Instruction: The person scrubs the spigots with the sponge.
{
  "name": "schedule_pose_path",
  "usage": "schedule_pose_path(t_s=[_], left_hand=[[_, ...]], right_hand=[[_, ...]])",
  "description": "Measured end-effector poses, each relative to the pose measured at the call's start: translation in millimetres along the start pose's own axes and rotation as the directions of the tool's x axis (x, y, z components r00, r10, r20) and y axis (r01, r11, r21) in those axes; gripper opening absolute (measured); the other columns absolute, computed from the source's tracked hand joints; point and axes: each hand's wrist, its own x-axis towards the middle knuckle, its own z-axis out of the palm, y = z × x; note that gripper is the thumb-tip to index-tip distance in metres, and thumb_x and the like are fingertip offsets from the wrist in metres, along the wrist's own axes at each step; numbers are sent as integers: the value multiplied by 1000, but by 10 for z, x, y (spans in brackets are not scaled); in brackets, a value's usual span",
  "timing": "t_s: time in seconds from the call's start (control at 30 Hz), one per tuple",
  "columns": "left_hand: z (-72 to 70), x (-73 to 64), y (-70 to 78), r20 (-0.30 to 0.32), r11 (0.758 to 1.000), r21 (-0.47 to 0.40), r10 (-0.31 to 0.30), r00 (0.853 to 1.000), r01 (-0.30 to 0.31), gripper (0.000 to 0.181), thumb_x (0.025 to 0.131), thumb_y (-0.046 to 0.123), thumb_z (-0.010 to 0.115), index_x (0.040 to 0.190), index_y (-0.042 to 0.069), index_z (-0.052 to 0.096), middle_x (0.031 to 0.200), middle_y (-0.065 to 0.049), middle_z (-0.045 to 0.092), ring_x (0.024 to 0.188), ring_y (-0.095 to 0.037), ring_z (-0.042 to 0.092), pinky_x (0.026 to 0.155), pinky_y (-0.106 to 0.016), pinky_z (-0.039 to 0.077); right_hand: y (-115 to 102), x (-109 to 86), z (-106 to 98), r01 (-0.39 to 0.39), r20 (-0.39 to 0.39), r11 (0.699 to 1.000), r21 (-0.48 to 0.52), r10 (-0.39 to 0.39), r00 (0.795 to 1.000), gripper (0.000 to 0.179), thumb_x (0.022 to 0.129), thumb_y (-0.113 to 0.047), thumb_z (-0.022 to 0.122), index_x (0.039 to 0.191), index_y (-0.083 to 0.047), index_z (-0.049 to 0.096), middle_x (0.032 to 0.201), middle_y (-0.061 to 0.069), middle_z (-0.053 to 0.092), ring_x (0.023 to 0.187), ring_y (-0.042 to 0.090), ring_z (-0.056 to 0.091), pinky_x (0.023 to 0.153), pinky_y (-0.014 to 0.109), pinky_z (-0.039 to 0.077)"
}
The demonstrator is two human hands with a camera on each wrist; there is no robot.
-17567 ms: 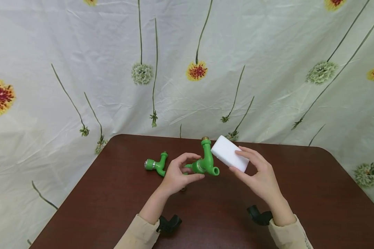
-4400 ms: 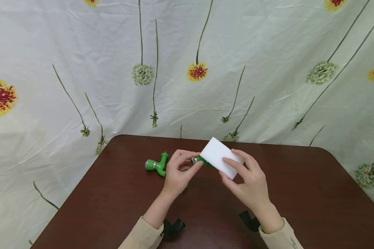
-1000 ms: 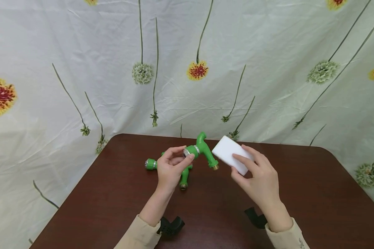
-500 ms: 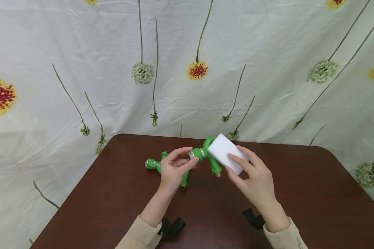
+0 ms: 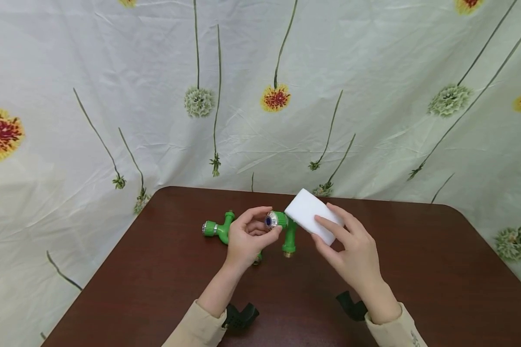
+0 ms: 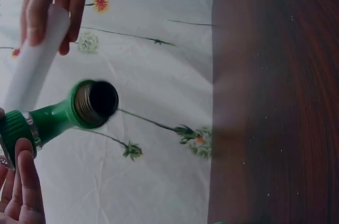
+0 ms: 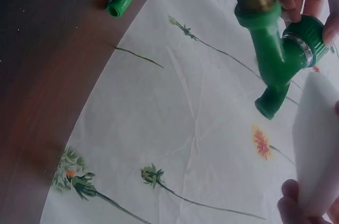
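My left hand [image 5: 246,241] pinches a green tap [image 5: 289,236] by its ribbed knob, holding it up over the table. The tap's brass threaded end points down in the head view. In the right wrist view the tap's spout [image 7: 273,101] shows beside the sponge. My right hand [image 5: 352,248] grips a white sponge block [image 5: 310,212] between thumb and fingers. In the head view the sponge overlaps the tap's upper part and hides its spout. The left wrist view shows the tap's threaded opening [image 6: 98,102] facing the camera, with the sponge [image 6: 39,60] behind.
Another green tap [image 5: 219,230] lies on the dark red-brown table [image 5: 156,270], left of my left hand. Behind that hand, a further tap's end [image 5: 257,260] peeks out. Black wrist pieces [image 5: 241,315] hang by both cuffs. A white flowered cloth [image 5: 243,62] hangs behind the table.
Over the last second the held tap turns, its threaded end swinging from lower right to straight down. The sponge moves left and overlaps it. Much earlier, the held tap's threaded end pointed up.
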Motion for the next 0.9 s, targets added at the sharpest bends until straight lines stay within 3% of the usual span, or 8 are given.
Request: schedule_pose_path(t_s=[0.17, 0.33, 0.47, 0.6, 0.77, 0.9], left_hand=[[25, -14, 193, 38, 995, 100, 2, 999, -6, 41, 71, -12, 73, 110, -9, 62, 87, -21, 65, 65, -12, 57, 60, -22, 50], [42, -33, 317, 57, 979, 199, 31, 998, -42, 39, 69, -11, 73, 107, -9, 64, 81, -18, 61, 64, -27, 54, 59, -28, 49], [24, -29, 149, 67, 968, 248, 36, 997, -51, 41, 68, -9, 75, 107, -3, 66, 82, -13, 60, 66, -29, 54, 60, -35, 49], [2, -14, -12, 66, 960, 275, 32, 997, -49, 44, 67, -3, 78, 109, 3, 67, 85, -6, 62, 65, -20, 55, 59, -31, 50], [-35, -4, -58, 71, 957, 285, 36, 997, -55, 49, 69, 5, 80, 116, 13, 67, 100, -1, 65, 63, -14, 56, 54, -26, 49], [-62, 7, -80, 75, 959, 282, 3, 997, -24, 47, 72, 7, 79, 116, 17, 67, 100, 1, 63, 64, -13, 57, 56, -24, 49]], right_hand=[[12, -10, -17, -10, 53, 999, 48, 7, 999, 34, 89, -39, 58, 105, -13, 73, 121, 11, 60, 100, 28, 60, 62, 35, 51], [14, -12, -25, -40, 47, 999, 12, 39, 998, 33, 89, -39, 58, 104, -13, 73, 119, 10, 60, 99, 28, 60, 61, 36, 51], [-4, -17, -5, 14, 52, 999, 49, -17, 999, 33, 89, -39, 58, 104, -14, 73, 120, 10, 60, 98, 27, 61, 61, 33, 50], [12, -26, 18, 63, 101, 997, 49, -67, 993, 32, 89, -38, 57, 105, -14, 72, 120, 11, 60, 98, 27, 61, 63, 36, 51], [103, -62, 29, -29, 88, 1000, 11, 28, 996, 33, 88, -38, 61, 105, -12, 72, 120, 10, 60, 100, 27, 61, 62, 37, 52], [181, -101, 68, -103, 52, 994, 33, 101, 994, 32, 84, -33, 68, 106, -10, 71, 122, 11, 60, 103, 27, 61, 67, 28, 53]])
